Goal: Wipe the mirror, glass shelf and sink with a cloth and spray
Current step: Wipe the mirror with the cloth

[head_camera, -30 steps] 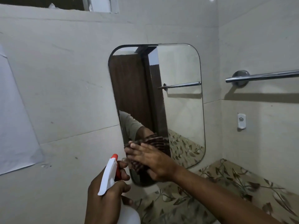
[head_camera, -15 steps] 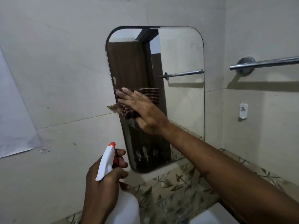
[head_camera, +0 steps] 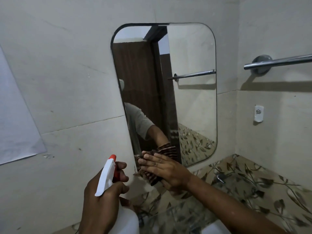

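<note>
A rounded frameless mirror (head_camera: 190, 68) hangs on the pale tiled wall. My right hand (head_camera: 166, 173) presses a dark striped cloth (head_camera: 150, 178) flat against the mirror's lower left corner. My left hand (head_camera: 103, 198) grips a white spray bottle (head_camera: 105, 178) with a red nozzle, held just left of the cloth and pointing up at the wall. A glass shelf (head_camera: 179, 215) shows dimly below the mirror. The white sink rim (head_camera: 212, 228) peeks in at the bottom edge.
A chrome towel bar (head_camera: 278, 62) juts from the right wall, with a small white wall hook (head_camera: 258, 114) below it. A leaf-patterned tile band (head_camera: 253, 184) runs under the mirror. A white sheet (head_camera: 15, 119) is stuck on the left wall.
My right hand has dragged the cloth down from the mirror's middle left to its lower left corner. The spray bottle in my left hand has stayed about where it was.
</note>
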`<state>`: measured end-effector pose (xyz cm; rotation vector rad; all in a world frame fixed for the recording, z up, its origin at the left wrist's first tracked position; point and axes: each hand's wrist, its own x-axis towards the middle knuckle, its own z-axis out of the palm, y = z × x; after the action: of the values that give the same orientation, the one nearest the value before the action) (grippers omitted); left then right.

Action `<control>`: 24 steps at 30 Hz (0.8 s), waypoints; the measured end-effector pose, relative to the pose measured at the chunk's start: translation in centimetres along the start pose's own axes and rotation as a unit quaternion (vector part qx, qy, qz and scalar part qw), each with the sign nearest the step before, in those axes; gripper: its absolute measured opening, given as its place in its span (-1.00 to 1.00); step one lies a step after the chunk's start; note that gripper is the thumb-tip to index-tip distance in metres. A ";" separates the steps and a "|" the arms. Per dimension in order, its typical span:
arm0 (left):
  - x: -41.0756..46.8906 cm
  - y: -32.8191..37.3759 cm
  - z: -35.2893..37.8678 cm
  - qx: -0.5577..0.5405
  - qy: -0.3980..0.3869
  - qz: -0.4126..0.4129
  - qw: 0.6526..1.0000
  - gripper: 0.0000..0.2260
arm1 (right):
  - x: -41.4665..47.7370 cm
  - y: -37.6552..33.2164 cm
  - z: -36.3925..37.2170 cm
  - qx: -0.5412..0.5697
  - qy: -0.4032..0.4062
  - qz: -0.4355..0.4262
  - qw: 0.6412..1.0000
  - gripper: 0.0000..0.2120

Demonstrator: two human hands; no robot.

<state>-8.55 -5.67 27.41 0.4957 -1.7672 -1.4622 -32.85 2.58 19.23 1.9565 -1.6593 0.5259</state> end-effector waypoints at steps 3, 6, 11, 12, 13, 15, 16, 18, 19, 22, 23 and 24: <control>0.1 0.2 0.5 -0.011 0.003 0.001 1.000 -0.61 | 3.0 0.5 -3.2 0.031 0.103 0.048 0.993 -0.25; 0.7 0.7 1.5 -0.009 -0.012 0.010 1.000 -0.72 | 8.2 2.2 -9.0 0.036 0.221 0.100 0.970 -0.23; 1.7 1.9 3.5 0.007 -0.043 0.044 0.998 -0.64 | 11.6 5.3 -13.9 0.058 0.403 0.178 0.896 -0.35; 1.8 2.2 3.7 0.004 -0.051 0.046 0.998 -0.65 | 11.2 5.7 -13.6 0.068 0.443 0.208 0.869 -0.36; 1.8 2.6 3.9 -0.001 -0.060 0.045 0.997 -0.67 | 10.6 6.0 -13.0 0.081 0.483 0.242 0.837 -0.38; 1.7 3.0 4.3 -0.016 -0.077 0.042 0.996 -0.66 | 8.3 7.1 -11.8 0.135 0.562 0.329 0.747 -0.41; 1.6 2.9 4.5 -0.021 -0.081 0.043 0.996 -0.63 | 6.8 7.8 -11.2 0.169 0.589 0.373 0.697 -0.41; 1.3 3.1 4.9 -0.030 -0.084 0.046 0.995 -0.59 | 3.8 9.1 -10.6 0.209 0.606 0.426 0.638 -0.40; 1.3 3.1 5.0 -0.036 -0.090 0.040 0.995 -0.60 | 2.8 9.5 -10.5 0.217 0.601 0.435 0.635 -0.41; 1.5 2.9 5.1 -0.052 -0.120 0.006 0.991 -0.69 | 2.1 9.7 -10.6 0.224 0.592 0.430 0.644 -0.41; 1.6 2.5 5.1 -0.044 -0.120 0.004 0.992 -0.69 | 2.4 9.6 -10.6 0.219 0.592 0.428 0.647 -0.41; 1.7 2.1 5.1 -0.034 -0.115 0.006 0.993 -0.67 | 2.8 9.3 -10.6 0.212 0.588 0.423 0.656 -0.41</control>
<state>-13.13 -2.98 29.76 0.2902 -1.8854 -1.6172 -41.16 5.77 30.61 0.4124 -1.3677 2.1043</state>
